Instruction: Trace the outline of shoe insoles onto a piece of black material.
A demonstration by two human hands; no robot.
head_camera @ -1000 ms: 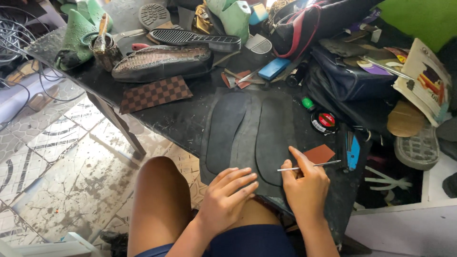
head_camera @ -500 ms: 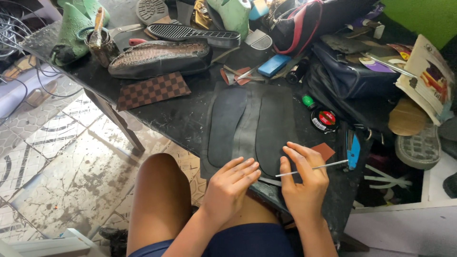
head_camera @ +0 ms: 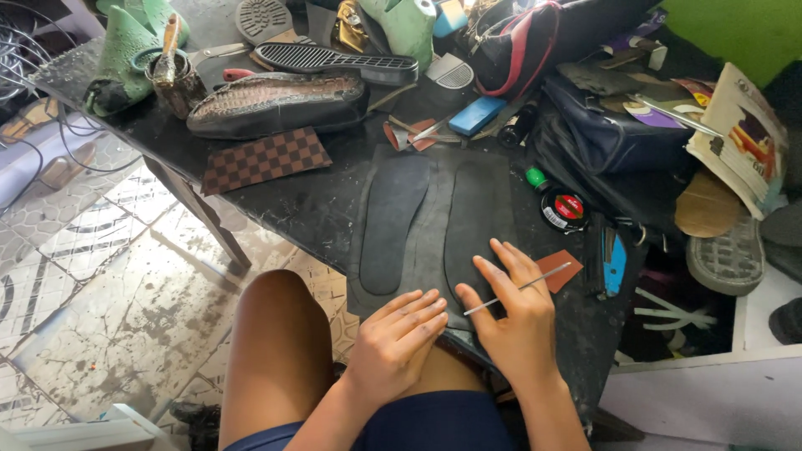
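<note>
The left hand (head_camera: 393, 342) lies flat, fingers together and outstretched, on the near edge of a dark rubber sheet (head_camera: 434, 242) spread over the black worktable (head_camera: 309, 209) — nothing gripped. Just right of it on the same sheet, the right hand (head_camera: 518, 309) pinches a thin metal awl (head_camera: 520, 288) between thumb and forefinger, the other fingers splayed over the right-hand insole shape (head_camera: 478, 217). Left of that shape on the sheet lies a second insole shape (head_camera: 391, 217). Beyond the sheet's right edge sits a round polish tin (head_camera: 563, 209); past its far left corner — a checkered patch (head_camera: 266, 159), then a scaly shoe (head_camera: 276, 98).
</note>
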